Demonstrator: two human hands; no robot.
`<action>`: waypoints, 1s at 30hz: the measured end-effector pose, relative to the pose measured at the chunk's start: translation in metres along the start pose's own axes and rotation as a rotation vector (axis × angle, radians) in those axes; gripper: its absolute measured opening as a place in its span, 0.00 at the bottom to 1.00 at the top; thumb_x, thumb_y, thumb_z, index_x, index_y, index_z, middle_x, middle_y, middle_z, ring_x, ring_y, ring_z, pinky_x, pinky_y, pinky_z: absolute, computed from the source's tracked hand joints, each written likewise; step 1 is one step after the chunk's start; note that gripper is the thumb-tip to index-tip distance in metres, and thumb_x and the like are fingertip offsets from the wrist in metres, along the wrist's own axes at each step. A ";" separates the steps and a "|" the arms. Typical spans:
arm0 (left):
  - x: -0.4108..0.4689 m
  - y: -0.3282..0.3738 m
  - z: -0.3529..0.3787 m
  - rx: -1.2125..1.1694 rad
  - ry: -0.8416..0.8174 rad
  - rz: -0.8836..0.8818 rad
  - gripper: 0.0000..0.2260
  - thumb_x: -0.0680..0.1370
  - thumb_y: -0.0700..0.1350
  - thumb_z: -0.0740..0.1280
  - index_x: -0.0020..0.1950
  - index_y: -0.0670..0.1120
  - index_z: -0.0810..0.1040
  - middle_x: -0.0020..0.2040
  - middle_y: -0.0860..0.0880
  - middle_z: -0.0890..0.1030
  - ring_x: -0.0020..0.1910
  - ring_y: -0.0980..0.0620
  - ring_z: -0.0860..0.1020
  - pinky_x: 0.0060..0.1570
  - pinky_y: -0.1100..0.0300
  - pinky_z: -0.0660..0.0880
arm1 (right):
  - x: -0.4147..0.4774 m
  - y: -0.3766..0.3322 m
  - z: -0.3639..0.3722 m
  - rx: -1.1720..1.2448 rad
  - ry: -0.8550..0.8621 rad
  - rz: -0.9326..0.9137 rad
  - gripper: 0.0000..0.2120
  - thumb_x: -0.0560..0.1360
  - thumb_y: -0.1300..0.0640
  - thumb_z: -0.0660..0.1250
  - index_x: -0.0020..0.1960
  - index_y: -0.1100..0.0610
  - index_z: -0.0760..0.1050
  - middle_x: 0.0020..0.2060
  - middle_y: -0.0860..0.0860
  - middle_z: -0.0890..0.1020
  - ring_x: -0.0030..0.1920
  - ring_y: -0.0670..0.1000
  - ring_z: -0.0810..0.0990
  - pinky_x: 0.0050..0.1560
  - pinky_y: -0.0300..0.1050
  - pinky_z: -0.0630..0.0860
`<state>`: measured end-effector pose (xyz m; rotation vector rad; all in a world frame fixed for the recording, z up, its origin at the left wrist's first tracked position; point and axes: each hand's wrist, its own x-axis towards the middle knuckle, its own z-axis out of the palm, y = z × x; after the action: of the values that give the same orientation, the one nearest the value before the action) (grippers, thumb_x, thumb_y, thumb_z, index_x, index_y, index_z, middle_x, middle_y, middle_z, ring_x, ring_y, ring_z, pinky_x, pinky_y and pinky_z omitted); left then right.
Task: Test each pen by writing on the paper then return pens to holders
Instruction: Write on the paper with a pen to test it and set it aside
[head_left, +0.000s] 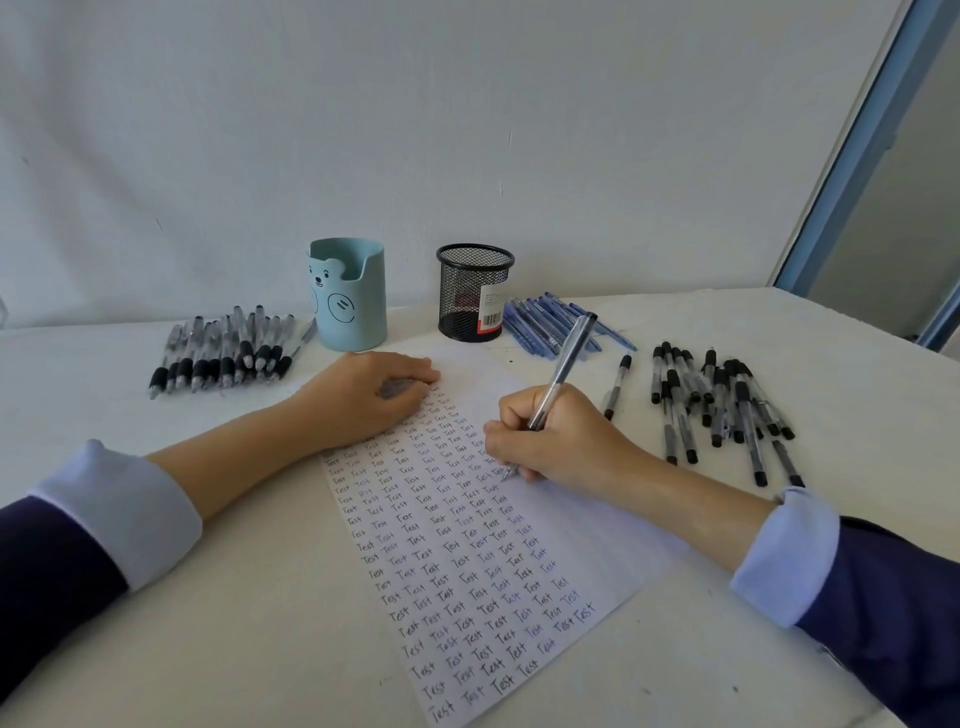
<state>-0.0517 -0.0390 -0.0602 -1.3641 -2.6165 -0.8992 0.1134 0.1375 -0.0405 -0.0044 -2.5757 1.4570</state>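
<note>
Head: R hand (566, 441) w/ pen (569, 358) on paper (467, 571).

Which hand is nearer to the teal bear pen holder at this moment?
Left. The left hand rests on the paper just in front of the teal holder; the right hand grips a pen farther off, to its right.

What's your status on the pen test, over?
Right hand grips pen, tip on paper. Left hand rests on paper's top, fingers curled. Pen piles flank the sheet; nothing in the way.
</note>
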 end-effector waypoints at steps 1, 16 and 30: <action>0.000 0.000 0.000 0.002 -0.001 0.000 0.13 0.78 0.49 0.67 0.63 0.55 0.79 0.67 0.57 0.76 0.64 0.63 0.72 0.66 0.69 0.62 | 0.000 0.000 0.000 0.005 0.004 0.006 0.23 0.74 0.64 0.69 0.25 0.53 0.64 0.26 0.56 0.72 0.29 0.50 0.74 0.29 0.36 0.72; -0.001 0.003 -0.002 0.029 -0.019 -0.008 0.13 0.79 0.50 0.66 0.64 0.56 0.79 0.67 0.58 0.75 0.65 0.63 0.72 0.66 0.69 0.62 | -0.001 -0.003 -0.001 0.018 -0.028 0.008 0.22 0.74 0.66 0.68 0.26 0.56 0.64 0.26 0.55 0.72 0.33 0.55 0.74 0.28 0.36 0.71; -0.002 0.006 -0.004 0.061 -0.043 -0.040 0.19 0.75 0.61 0.66 0.64 0.59 0.77 0.68 0.61 0.73 0.67 0.62 0.70 0.67 0.66 0.61 | -0.001 -0.002 -0.003 0.022 0.013 0.031 0.22 0.73 0.67 0.68 0.25 0.55 0.65 0.25 0.47 0.75 0.32 0.53 0.75 0.27 0.36 0.72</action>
<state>-0.0471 -0.0404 -0.0546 -1.3362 -2.6881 -0.7967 0.1150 0.1386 -0.0371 -0.0506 -2.5600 1.4908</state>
